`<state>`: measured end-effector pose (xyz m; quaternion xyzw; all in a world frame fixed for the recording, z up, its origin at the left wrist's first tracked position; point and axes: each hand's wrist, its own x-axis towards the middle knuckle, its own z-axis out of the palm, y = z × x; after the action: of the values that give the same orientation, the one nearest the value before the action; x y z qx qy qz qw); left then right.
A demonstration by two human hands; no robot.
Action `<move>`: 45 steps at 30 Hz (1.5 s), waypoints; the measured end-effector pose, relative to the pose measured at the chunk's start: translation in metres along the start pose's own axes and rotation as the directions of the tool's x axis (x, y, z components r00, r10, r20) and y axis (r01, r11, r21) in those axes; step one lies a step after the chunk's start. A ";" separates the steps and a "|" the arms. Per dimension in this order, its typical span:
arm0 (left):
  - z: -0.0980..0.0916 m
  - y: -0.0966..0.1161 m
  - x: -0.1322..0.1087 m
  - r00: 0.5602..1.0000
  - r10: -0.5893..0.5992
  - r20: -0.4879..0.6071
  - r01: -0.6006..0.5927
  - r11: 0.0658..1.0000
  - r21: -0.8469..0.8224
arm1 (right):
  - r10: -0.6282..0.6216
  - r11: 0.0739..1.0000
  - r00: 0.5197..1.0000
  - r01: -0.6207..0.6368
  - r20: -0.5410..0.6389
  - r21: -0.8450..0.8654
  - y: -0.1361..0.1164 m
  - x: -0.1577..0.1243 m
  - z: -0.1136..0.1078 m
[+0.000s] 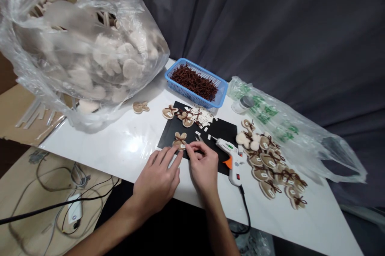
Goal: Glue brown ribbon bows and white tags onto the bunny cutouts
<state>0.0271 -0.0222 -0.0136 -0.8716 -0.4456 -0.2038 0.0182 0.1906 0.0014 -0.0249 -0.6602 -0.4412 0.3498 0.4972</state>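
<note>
A small beige felt rabbit-shaped piece (179, 140) with a brown bow and a tiny white label lies on a black mat (224, 129). My left hand (158, 177) rests flat beside it, fingers stretched, fingertips touching its lower edge. My right hand (203, 163) is pinched at the piece's right side, and metal tweezers (199, 139) show at its fingertips. A white hot glue gun (230, 155) lies on the mat just right of my right hand.
A blue basket (221, 89) holds brown bows. Finished pieces are piled at the right (270, 163), and more lie near the mat's top (186, 116). A large clear bag of felt shapes (81, 43) stands at the left. A plastic bag (300, 139) lies at the right. Cables (75, 200) lie below the white table (126, 147).
</note>
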 end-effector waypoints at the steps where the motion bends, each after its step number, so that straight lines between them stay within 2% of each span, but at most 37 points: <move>1: 0.000 0.000 0.000 1.000 -0.001 0.004 0.001 1.000 0.001 | 0.004 1.000 1.000 -0.004 0.001 -0.006 0.000 0.000 0.000; 21: 0.001 0.000 0.000 0.999 -0.032 0.024 0.032 0.999 0.013 | -0.002 0.997 1.000 0.003 0.006 -0.083 0.001 0.001 0.001; 45: 0.003 0.001 -0.001 0.998 -0.058 0.035 0.058 0.998 0.006 | 0.014 0.999 1.000 -0.013 0.019 -0.051 0.001 0.000 0.001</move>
<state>0.0285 -0.0230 -0.0164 -0.8618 -0.4712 -0.1877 0.0064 0.1899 0.0020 -0.0261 -0.6723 -0.4501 0.3480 0.4736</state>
